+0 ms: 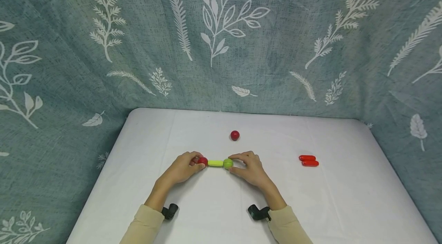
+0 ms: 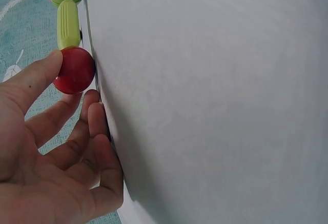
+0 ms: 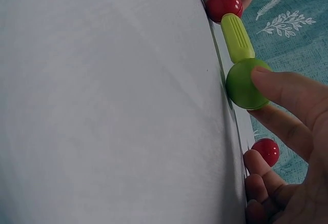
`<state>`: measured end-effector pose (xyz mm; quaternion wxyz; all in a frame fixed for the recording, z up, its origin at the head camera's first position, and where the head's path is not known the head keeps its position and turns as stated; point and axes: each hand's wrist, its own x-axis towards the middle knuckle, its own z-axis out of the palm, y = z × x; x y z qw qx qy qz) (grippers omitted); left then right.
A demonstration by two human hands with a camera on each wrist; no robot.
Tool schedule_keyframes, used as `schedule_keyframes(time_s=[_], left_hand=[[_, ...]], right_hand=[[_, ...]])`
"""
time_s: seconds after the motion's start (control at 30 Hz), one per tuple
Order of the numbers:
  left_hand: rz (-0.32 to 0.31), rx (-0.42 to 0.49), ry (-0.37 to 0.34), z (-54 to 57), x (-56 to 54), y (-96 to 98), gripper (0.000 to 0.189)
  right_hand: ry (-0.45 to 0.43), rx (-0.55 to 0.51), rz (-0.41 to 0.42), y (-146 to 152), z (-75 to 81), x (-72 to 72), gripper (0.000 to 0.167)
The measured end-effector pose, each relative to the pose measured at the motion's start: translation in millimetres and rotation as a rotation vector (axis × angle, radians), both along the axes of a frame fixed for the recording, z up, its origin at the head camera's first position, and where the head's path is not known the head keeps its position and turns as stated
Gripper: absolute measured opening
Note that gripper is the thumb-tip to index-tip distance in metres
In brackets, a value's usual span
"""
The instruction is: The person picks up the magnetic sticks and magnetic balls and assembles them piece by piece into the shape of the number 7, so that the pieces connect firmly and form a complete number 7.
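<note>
Left hand's [image 1: 181, 168] pinching a red ball [image 2: 76, 71], right hand [image 1: 252, 168] the green ball [image 3: 245, 86], so crooked pressure could pop the rod [image 1: 215, 163] loose.

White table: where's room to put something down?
There's bare room between the left hand and the table's left edge, and between the right hand and the two red sticks. It's crowded between the hands: gripped red ball, lime stick, green ball.

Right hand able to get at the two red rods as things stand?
Likely yes: nothing stands between the right hand and the red rods to its right. It pinches the green ball, though, so it would probably have to let go first.
</note>
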<state>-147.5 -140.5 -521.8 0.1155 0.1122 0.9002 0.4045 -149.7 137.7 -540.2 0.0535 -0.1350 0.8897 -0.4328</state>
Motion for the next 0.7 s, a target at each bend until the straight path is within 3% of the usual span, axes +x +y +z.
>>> schedule_keyframes(time_s=[0.47,0.7], left_hand=[[-0.002,0.010,-0.017,3.0,-1.0,0.3,0.028],[0.008,0.015,-0.020,2.6,0.6,0.0,0.030]], right_hand=[[-0.005,-0.037,0.013,4,-1.8,-2.0,0.035],[-0.033,-0.096,-0.036,21,5.9,7.3,0.036]])
